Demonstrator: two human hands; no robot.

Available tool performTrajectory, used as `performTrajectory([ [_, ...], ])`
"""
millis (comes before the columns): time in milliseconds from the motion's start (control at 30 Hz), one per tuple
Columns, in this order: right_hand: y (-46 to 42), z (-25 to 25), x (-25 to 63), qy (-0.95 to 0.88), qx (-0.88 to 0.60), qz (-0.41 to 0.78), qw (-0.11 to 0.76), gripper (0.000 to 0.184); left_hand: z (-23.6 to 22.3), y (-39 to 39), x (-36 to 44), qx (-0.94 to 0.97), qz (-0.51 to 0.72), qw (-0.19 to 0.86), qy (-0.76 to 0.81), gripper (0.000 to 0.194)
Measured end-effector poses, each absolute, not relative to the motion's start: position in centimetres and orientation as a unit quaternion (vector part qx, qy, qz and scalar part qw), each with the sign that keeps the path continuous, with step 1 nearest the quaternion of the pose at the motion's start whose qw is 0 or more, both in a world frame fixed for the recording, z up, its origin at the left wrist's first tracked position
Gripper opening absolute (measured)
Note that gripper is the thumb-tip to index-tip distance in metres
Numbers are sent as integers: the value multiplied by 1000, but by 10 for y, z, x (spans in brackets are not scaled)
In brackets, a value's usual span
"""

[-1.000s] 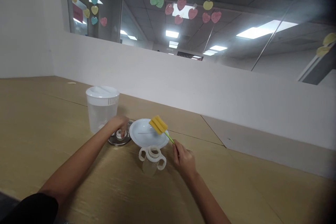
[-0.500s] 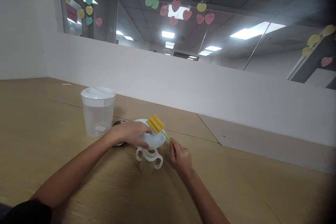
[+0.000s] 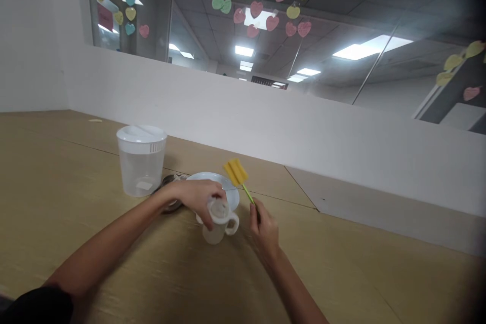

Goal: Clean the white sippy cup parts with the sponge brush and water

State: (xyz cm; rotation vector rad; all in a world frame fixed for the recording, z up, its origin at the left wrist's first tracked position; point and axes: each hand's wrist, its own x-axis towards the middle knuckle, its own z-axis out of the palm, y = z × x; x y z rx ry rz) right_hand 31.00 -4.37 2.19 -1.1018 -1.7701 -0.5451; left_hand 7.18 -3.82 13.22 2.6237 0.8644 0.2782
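My left hand (image 3: 195,198) is wrapped round the upper part of a clear baby bottle (image 3: 213,235) with white side handles. Its right handle shows plainly; the left one is mostly covered by my fingers. In my right hand (image 3: 265,230) is the thin green stem of a sponge bottle brush (image 3: 236,172), its yellow sponge head pointing up and apart from the bottle. Behind the bottle lies a white dish (image 3: 232,195), partly hidden by my left hand. A dark metal dish (image 3: 167,182) with something pale in it sits left of that, partly behind my wrist.
A translucent white bucket with a lid (image 3: 140,162) stands on the wooden table (image 3: 76,202) to the left. A low white wall (image 3: 212,116) runs along the back, with a glass pane above it carrying heart-shaped notes. A small pale scrap (image 3: 95,120) lies at the far left.
My left hand has come down from over the white dish and closed round the bottle, which now tilts slightly. The brush has moved a little to the right and stands more upright.
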Motion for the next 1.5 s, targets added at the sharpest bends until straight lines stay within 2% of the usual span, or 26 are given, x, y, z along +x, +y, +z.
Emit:
performTrajectory([
  [133,-58,36,299,-709,-428,-187,528,27,143,-22,50,853,243,303,348,58],
  [233,-65,45,294,-724,-389,-191,537,22,146,-15,40,831,311,241,393,62],
  [367,-64,59,293,-749,-352,-225,514,21,145,-10,36,822,382,133,401,56],
  [600,-72,107,284,-790,-408,-323,323,27,145,-11,36,777,402,-69,479,49],
  [733,-89,133,264,-783,-516,-294,183,21,144,-19,43,784,373,-149,474,37],
  [833,-93,145,247,-780,-550,-266,135,19,143,-23,50,787,357,-163,476,34],
  [900,-88,148,238,-777,-559,-254,138,18,142,-24,53,789,349,-166,478,35],
  [1067,-69,144,223,-780,-543,-221,218,9,144,-26,56,804,355,-147,454,41],
  [1233,-66,140,227,-808,-441,-310,238,23,143,-19,50,799,361,-120,466,42],
  [1333,-68,144,237,-818,-363,-358,266,25,142,-16,47,794,355,-74,487,40],
  [1500,-67,153,254,-821,-345,-297,346,23,141,-15,50,800,346,-68,485,41],
])
